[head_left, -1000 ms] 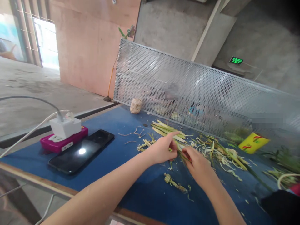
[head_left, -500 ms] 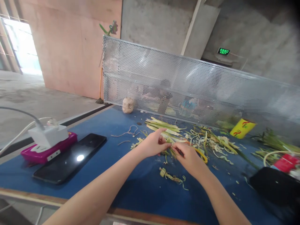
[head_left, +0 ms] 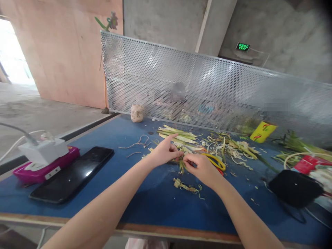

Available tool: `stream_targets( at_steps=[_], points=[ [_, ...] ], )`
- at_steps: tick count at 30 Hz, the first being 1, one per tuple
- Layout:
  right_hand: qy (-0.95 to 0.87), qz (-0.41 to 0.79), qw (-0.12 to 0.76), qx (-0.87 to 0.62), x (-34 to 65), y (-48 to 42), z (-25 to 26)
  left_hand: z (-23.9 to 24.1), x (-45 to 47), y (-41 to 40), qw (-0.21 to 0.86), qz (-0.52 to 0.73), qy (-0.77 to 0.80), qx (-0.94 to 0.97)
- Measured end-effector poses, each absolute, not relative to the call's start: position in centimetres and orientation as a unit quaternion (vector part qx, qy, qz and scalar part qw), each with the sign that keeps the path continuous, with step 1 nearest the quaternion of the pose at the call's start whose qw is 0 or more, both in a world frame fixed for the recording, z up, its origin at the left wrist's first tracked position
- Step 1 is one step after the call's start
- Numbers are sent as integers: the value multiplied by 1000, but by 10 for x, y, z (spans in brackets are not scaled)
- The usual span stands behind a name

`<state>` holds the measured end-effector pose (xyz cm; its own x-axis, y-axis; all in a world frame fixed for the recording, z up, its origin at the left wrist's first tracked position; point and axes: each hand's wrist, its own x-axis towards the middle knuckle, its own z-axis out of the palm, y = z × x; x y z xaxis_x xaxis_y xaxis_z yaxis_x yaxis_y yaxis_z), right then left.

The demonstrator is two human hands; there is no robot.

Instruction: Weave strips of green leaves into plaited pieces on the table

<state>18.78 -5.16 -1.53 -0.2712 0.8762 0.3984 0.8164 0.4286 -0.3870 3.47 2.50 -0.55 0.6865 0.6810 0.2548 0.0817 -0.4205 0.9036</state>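
Over the middle of the blue table [head_left: 145,211], my left hand [head_left: 166,150] and my right hand [head_left: 199,166] meet, fingers pinched together. Between them is a small bundle of green plant strips [head_left: 181,168], its loose ends hanging down; the fingers hide its upper part. Just in front lies a short knotted piece of dried plant strip [head_left: 187,187]. Scissors with yellow and orange handles [head_left: 217,161] lie beside my right hand, partly covered by it. Behind my hands are long pale-green stalk strips [head_left: 178,133], and a pile of shredded strips [head_left: 230,147] spreads to the right.
On the left lie a black phone [head_left: 74,174] and a magenta power strip [head_left: 43,173] with a white charger [head_left: 44,150]. A tan lump [head_left: 137,113], twine [head_left: 138,141], a yellow packet [head_left: 263,131] and a black object [head_left: 295,188] are around. A perforated metal screen [head_left: 160,69] borders the back.
The view has shifted slightly, so everything sits a little further left and mostly higher. My hands remain together on the strips, and more of the scissors' handles shows beside my right hand.
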Motion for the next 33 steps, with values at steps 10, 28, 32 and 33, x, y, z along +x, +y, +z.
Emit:
stream_targets(
  at_steps=[10, 28, 32, 33],
  points=[
    [-819, 51, 272, -502, 194, -51, -10, -8, 36, 27, 525, 337, 229, 747],
    [-834, 71, 240, -491, 194, -57, -4, 0, 40, 13, 660, 360, 313, 581],
    [-837, 74, 236, -488, 193, -57, -4, -2, 41, 14, 684, 344, 320, 558],
    [-837, 72, 233, -489, 193, -57, -4, -3, 41, 14, 685, 340, 324, 556]
  ],
)
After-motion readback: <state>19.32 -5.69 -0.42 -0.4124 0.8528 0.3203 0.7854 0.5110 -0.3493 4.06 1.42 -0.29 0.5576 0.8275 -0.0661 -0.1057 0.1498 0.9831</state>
